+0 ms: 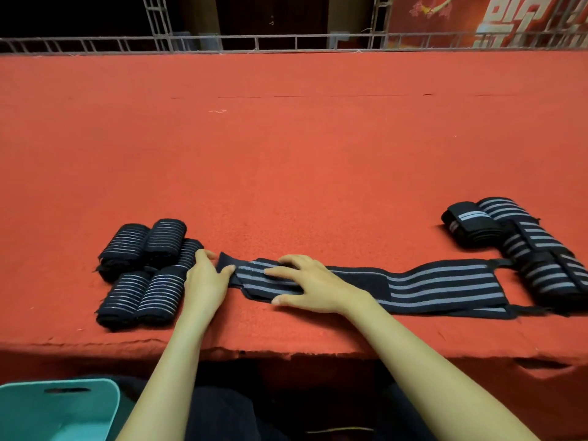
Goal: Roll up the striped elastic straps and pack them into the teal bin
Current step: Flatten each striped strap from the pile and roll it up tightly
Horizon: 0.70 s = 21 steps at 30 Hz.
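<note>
A black strap with grey stripes (439, 289) lies flat along the near part of the red table. My left hand (206, 280) rests at the strap's left end, thumb touching the folded tip. My right hand (313, 286) lies palm down on the strap just right of that, fingers spread. Several rolled straps (146, 268) sit in a cluster to the left of my left hand. A heap of unrolled striped straps (521, 243) lies at the right. The teal bin (60, 409) stands below the table edge at the lower left.
The red felt table (286, 148) stretches far back to a metal railing (286, 43). Its frayed front edge (286, 353) runs just above my lap. A red banner (490, 17) hangs at the back right.
</note>
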### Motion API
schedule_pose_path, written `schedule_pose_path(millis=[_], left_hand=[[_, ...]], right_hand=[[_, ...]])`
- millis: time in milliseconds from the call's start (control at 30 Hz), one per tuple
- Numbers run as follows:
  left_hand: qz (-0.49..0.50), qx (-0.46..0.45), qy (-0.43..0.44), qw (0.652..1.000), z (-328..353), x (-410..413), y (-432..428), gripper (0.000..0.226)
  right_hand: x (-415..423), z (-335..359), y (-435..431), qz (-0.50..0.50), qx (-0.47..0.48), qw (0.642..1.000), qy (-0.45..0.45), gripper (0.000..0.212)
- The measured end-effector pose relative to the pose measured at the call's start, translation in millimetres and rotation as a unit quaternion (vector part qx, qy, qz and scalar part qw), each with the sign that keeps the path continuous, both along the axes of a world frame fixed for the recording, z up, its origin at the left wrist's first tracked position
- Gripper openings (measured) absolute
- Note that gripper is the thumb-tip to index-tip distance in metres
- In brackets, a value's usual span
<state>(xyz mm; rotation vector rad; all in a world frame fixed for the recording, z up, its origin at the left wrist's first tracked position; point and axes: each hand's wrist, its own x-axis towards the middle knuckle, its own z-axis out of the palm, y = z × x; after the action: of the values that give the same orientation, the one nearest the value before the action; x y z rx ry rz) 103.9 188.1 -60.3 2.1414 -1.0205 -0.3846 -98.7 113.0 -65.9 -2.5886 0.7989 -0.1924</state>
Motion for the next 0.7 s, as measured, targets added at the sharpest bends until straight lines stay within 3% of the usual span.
schedule_pose_path(millis=[267,367,433,600,700], left_hand=[[0.043,-0.18,0.03,0.982,-7.4,-1.8,21.9,0.029],[0.056,-0.172,0.144,0.973,-9.8,-1.5,22.5,0.025],[0.048,-0.158,0.162,0.973,-12.5,-3.0,22.4,0.02],[0.006,-0.214,-0.027,0.977,-11.6,-23.0,24.4,0.012],[-0.052,-0.207,-0.112,0.971,-21.7,-25.4,22.1,0.019]], right_hand=[[15.8,-9.9,3.9,0.026,-0.032,0.999,0.002,0.053],[19.5,-13.2,4.7,0.028,-0.033,0.999,-0.013,0.05],[18.4,-15.8,5.3,0.026,-0.028,0.999,-0.017,0.05],[15.8,-18.0,8.1,0.023,-0.033,0.999,-0.011,0.05],[14.4,-19.6,9.0,0.019,-0.031,0.999,-0.005,0.051]])
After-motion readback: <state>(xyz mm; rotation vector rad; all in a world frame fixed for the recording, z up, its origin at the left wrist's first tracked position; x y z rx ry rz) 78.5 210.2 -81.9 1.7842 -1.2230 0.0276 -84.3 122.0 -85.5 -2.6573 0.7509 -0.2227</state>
